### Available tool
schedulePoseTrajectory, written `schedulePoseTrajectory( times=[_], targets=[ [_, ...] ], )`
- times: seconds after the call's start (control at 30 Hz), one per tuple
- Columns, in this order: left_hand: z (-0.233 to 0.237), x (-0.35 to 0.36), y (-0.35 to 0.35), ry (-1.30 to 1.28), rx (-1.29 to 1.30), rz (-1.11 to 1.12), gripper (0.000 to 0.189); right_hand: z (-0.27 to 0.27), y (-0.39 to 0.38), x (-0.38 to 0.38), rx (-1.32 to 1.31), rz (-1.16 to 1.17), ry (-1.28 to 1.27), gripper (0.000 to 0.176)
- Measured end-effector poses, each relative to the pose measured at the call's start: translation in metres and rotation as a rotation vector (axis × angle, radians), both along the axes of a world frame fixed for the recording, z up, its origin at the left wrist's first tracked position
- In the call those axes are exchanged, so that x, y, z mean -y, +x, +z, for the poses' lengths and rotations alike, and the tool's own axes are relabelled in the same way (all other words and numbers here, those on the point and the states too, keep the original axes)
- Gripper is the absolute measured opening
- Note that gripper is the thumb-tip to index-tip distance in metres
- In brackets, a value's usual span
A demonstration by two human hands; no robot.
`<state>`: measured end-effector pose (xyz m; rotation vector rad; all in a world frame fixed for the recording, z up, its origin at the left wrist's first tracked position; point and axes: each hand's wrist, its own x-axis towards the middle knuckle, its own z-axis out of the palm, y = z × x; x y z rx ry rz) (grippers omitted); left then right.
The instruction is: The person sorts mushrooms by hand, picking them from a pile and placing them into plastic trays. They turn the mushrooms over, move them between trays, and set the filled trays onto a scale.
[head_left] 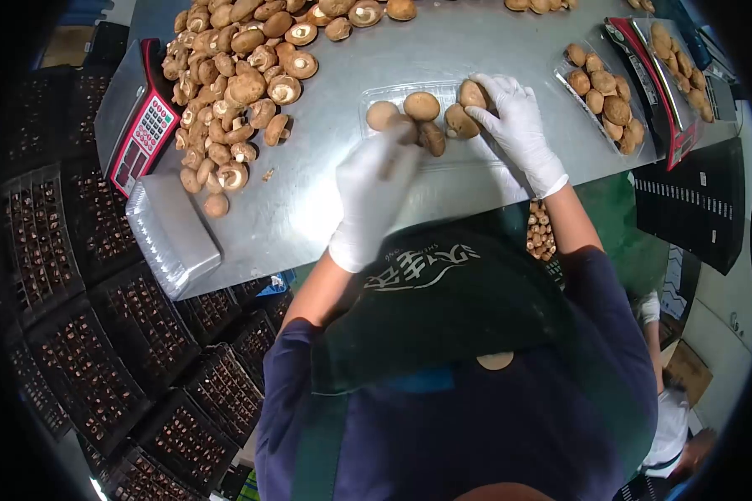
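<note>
A clear plastic tray [393,90] lies on the steel table [326,192] and holds several brown mushrooms [421,105]. My right hand [516,129], in a white glove, reaches over the tray's right end, its fingers closed on a mushroom [473,93] there. My left hand [374,194], also gloved, is blurred by motion; its fingertips are at the tray's near edge beside a darker mushroom [432,138]. Whether it grips anything is unclear. My cap and dark shirt fill the lower middle of the view.
A big pile of loose mushrooms [234,83] covers the table's left. A scale with a red keypad [138,134] and a stack of clear trays [175,238] sit at the left edge. A filled tray [606,96] and second scale [653,79] are right. Black crates [83,334] stand left; another person [668,417] lower right.
</note>
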<state>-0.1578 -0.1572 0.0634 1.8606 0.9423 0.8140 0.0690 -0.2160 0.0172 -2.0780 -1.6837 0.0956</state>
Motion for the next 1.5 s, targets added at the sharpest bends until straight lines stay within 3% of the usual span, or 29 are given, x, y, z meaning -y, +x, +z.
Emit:
schedulePoseTrajectory(
  times=[0.03,0.07,0.13,0.2,0.27,0.33,0.4,0.53,0.6,0.67,0.7,0.73,0.8,0.97,1.07,1.13,1.27,1.5],
  targets=[
    [0.011,-0.004,-0.010,-0.422,0.099,0.095,0.021,0.001,-0.003,0.000,0.044,0.004,-0.024,0.045],
    [0.004,-0.019,-0.023,-0.318,0.210,0.067,0.025,-0.003,-0.004,0.001,0.035,0.002,-0.024,0.045],
    [-0.011,-0.044,-0.046,-0.825,0.504,0.282,0.036,-0.017,-0.005,0.001,0.151,0.033,0.072,0.046],
    [-0.008,-0.056,-0.048,-1.126,0.840,0.446,0.044,-0.018,-0.008,0.005,0.111,0.043,0.074,0.047],
    [-0.016,-0.061,-0.053,-1.128,0.884,0.389,0.049,-0.010,-0.008,0.009,0.081,-0.013,0.183,0.046],
    [-0.016,-0.055,-0.048,-1.118,1.022,0.149,0.054,0.001,-0.004,0.014,0.013,-0.037,0.228,0.044],
    [-0.002,-0.043,-0.027,-0.976,0.917,-0.022,0.055,0.002,-0.001,0.024,-0.055,-0.059,0.270,0.043],
    [0.017,-0.017,0.015,-0.409,0.129,-0.073,0.047,0.005,0.000,0.045,0.000,-0.155,0.230,0.035],
    [0.005,0.000,0.041,-0.448,0.254,-0.126,0.045,0.001,0.001,0.055,-0.050,-0.217,0.177,0.033],
    [0.005,0.009,0.053,-0.073,0.108,-0.249,0.045,-0.002,0.004,0.062,-0.093,-0.228,0.207,0.032],
    [-0.013,0.009,0.067,0.145,0.158,-0.309,0.049,-0.003,0.005,0.065,-0.086,-0.256,0.224,0.030],
    [-0.027,0.009,0.072,0.142,0.158,-0.314,0.049,-0.004,0.006,0.069,-0.081,-0.283,0.239,0.029],
    [-0.038,0.011,0.081,0.640,-0.203,-0.458,0.055,-0.004,0.006,0.074,-0.119,-0.275,0.307,0.027],
    [-0.035,0.003,0.063,0.537,-0.143,-0.549,0.058,0.000,-0.003,0.070,-0.155,-0.075,0.320,0.037],
    [-0.035,-0.012,0.050,0.500,-0.158,-0.405,0.057,0.001,-0.011,0.065,-0.192,-0.023,0.347,0.043],
    [-0.034,-0.019,0.044,0.671,-0.260,-0.297,0.054,0.001,-0.013,0.065,-0.203,-0.006,0.359,0.045],
    [-0.047,-0.023,0.027,0.775,-0.326,-0.325,0.046,-0.009,-0.010,0.065,-0.176,0.044,0.369,0.041],
    [-0.051,-0.027,0.027,0.873,-0.223,-0.319,0.039,-0.026,-0.012,0.067,-0.096,-0.041,0.350,0.033]
  ],
)
